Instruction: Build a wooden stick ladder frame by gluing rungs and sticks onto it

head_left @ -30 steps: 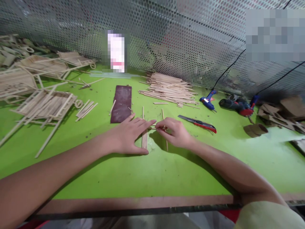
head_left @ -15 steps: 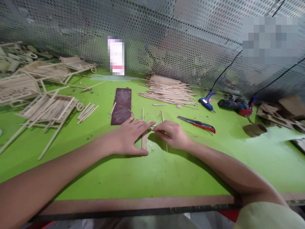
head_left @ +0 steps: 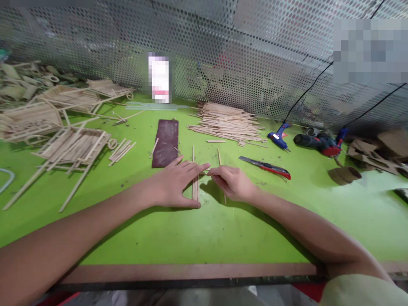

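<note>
My left hand [head_left: 174,182] lies spread and palm down over a few thin wooden sticks [head_left: 195,191] set side by side on the green table; it hides part of them. Just to the right, the fingers of my right hand [head_left: 232,182] are pinched on the end of a short thin stick [head_left: 205,172], which reaches toward my left fingertips. Another loose stick [head_left: 219,157] lies lengthwise on the table, partly under my right hand. A dark red-brown sheet [head_left: 165,144], perhaps sandpaper, rests beyond my left hand. To the right lies a utility knife [head_left: 266,167] with its blade out.
A big pile of sticks [head_left: 228,123] lies at the back. Small wooden carts [head_left: 75,144] and short sticks [head_left: 122,152] are on the left. A blue glue gun [head_left: 279,137], a power tool [head_left: 318,144] and a brown ring [head_left: 344,175] stand right. Perforated metal sheet [head_left: 204,55] borders the back.
The whole view has shifted slightly, so things appear a little farther right. My right fingers have drawn a touch away from my left hand; the left hand stays flat on the sticks.
</note>
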Motion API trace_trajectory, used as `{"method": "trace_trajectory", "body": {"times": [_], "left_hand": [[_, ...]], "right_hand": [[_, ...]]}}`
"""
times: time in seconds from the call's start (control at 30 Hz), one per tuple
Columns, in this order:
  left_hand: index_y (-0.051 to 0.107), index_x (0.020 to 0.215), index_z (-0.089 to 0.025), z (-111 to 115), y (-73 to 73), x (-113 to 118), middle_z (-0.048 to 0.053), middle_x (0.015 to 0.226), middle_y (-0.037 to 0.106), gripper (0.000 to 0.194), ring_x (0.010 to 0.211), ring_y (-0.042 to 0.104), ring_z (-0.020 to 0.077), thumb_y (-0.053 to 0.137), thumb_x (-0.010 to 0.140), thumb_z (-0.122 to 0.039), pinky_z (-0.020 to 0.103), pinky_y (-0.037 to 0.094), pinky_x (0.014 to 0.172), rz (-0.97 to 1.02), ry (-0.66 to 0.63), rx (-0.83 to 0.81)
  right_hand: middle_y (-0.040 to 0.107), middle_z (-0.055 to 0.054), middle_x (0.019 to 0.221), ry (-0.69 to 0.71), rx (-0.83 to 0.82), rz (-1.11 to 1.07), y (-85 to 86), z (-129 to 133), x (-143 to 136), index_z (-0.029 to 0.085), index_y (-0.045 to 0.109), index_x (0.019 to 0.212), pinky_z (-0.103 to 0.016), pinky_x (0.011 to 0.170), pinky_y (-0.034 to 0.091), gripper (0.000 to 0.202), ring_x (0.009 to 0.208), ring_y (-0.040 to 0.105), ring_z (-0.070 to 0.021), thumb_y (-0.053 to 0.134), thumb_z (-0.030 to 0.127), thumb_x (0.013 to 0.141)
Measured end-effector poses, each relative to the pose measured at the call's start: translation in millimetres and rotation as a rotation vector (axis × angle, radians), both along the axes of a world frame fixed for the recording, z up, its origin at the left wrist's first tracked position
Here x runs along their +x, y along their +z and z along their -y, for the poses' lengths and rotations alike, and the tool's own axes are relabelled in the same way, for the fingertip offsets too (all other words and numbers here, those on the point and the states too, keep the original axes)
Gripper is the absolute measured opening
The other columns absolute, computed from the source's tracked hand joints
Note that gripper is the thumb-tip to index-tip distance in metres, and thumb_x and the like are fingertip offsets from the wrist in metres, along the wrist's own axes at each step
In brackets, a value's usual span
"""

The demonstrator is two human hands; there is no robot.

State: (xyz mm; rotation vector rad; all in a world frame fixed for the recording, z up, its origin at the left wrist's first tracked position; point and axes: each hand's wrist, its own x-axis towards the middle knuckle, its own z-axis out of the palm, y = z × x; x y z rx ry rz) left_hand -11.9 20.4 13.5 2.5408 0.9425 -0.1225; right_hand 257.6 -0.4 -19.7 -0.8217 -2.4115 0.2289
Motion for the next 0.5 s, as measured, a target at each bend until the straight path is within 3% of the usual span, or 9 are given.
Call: {"method": "trace_trajectory", "body": {"times": [0.17, 0.3, 0.5], "left_hand": [[0.026, 0.181, -0.025, 0.7, 1.8, 1.5, 0.018, 0.180, 0.044, 0.115, 0.165, 0.042, 0.0457, 0.067, 0.092, -0.085, 0.069, 0.009, 0.141, -0.008, 0.006, -0.004], [0.025, 0.181, -0.024, 0.9, 3.8, 2.6, 0.019, 0.180, 0.044, 0.115, 0.166, 0.041, 0.0442, 0.067, 0.093, -0.084, 0.067, 0.007, 0.141, -0.034, 0.010, -0.008], [0.023, 0.182, -0.023, -0.1, 2.6, 1.7, 0.019, 0.181, 0.042, 0.116, 0.167, 0.038, 0.0452, 0.066, 0.093, -0.085, 0.069, 0.007, 0.141, -0.033, 0.001, -0.011]], "right_hand": [[0.082, -0.008, 0.101, 0.058, 0.102, 0.001, -0.8, -1.5, -0.6, 0.022, 0.070, 0.130, -0.034, 0.078, 0.063, 0.020, 0.092, 0.078, -0.0214, 0.060, 0.019, 0.112], [0.085, -0.006, 0.100, 0.129, 0.187, -0.021, -0.1, -3.2, -1.4, 0.021, 0.073, 0.131, -0.032, 0.077, 0.064, 0.021, 0.086, 0.079, -0.0188, 0.065, 0.020, 0.112], [0.083, -0.006, 0.100, 0.040, 0.190, 0.078, -1.6, -1.2, 1.1, 0.022, 0.074, 0.129, -0.030, 0.073, 0.062, 0.030, 0.089, 0.077, -0.0191, 0.058, 0.009, 0.109]]}}
